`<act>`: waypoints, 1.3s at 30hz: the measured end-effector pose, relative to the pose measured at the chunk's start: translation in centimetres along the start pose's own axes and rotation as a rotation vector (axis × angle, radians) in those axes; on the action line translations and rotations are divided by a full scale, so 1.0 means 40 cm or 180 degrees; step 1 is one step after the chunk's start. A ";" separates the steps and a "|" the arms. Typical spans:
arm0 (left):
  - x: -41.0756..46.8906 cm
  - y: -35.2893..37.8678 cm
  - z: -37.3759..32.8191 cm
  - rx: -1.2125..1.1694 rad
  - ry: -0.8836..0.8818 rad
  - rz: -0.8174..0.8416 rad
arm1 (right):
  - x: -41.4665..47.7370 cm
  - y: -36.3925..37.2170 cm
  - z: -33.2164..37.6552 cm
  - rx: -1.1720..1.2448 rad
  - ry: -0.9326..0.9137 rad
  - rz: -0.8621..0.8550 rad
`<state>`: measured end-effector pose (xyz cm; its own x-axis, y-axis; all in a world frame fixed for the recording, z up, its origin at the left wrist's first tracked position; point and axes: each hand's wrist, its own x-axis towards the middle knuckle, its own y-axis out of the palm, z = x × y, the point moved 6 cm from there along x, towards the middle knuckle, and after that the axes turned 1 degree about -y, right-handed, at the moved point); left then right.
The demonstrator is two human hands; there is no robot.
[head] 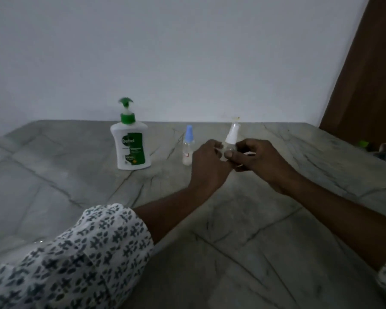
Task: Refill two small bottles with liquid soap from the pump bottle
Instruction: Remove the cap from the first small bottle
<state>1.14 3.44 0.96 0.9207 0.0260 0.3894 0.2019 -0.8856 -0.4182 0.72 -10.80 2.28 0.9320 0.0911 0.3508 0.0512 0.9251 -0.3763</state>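
A white pump bottle (131, 148) with a green pump head and green label stands upright on the marble floor (76, 186), left of centre. To its right stands a small clear bottle with a blue cap (188, 145), untouched. Further right, both hands hold a second small clear bottle with a white cap (231, 136) above the floor. My left hand (206, 162) grips it from the left and my right hand (254, 159) from the right, fingers around its body. Its lower part is hidden by my fingers.
A white wall (187, 52) rises behind the bottles. A brown wooden panel (370, 74) stands at the far right, with a small green object (363, 143) and dark items at its foot. Patterned sleeves (76, 259) cover my forearms near the bottom edge.
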 end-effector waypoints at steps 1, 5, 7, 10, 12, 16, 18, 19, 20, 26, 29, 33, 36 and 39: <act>-0.025 -0.023 -0.011 0.0015 -0.0056 -0.0020 | -0.027 0.002 0.023 -0.0026 -0.0043 -0.0048; -0.152 -0.089 -0.052 0.0192 -0.0250 0.0028 | -0.134 0.000 0.098 -0.0098 -0.0123 -0.0326; -0.216 -0.100 -0.064 0.0233 -0.0342 0.0114 | -0.181 0.007 0.130 -0.0250 -0.0192 -0.0394; -0.275 -0.105 -0.078 0.0168 -0.0454 0.0174 | -0.220 0.023 0.180 -0.0546 -0.0351 -0.0439; -0.283 -0.107 -0.086 0.0192 -0.0488 0.0170 | -0.219 0.032 0.199 -0.0773 -0.0405 -0.0459; -0.241 -0.123 -0.070 0.0158 -0.0513 0.0070 | -0.173 0.039 0.198 -0.1024 -0.0313 -0.0492; -0.216 -0.128 -0.051 0.0202 -0.0513 0.0076 | -0.141 0.055 0.189 -0.1151 -0.0327 -0.0328; -0.205 -0.128 -0.038 0.0214 -0.0524 0.0091 | -0.128 0.068 0.181 -0.1257 -0.0357 -0.0223; -0.196 -0.128 -0.025 0.0203 -0.0518 0.0104 | -0.118 0.082 0.174 -0.1382 -0.0397 -0.0140; -0.154 -0.129 0.019 0.0171 -0.0384 0.0164 | -0.087 0.129 0.168 -0.1804 -0.0759 0.0239; -0.146 -0.130 0.027 0.0201 -0.0340 0.0156 | -0.091 0.121 0.160 -0.1505 -0.0516 0.0480; -0.141 -0.124 0.028 0.0210 -0.0293 0.0224 | -0.102 0.097 0.136 -0.0126 -0.0148 0.0319; -0.140 -0.122 0.033 0.0202 -0.0291 0.0257 | -0.100 0.102 0.128 -0.0362 -0.0213 0.0095; -0.139 -0.122 0.036 0.0181 -0.0322 0.0237 | -0.099 0.124 0.122 -0.0527 -0.0320 0.0031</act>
<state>-4.46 8.29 -0.33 0.9623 0.0103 0.2719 0.1476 -0.8592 -0.4899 -4.45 -4.78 3.21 0.8926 0.1439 0.4273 0.1083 0.8515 -0.5131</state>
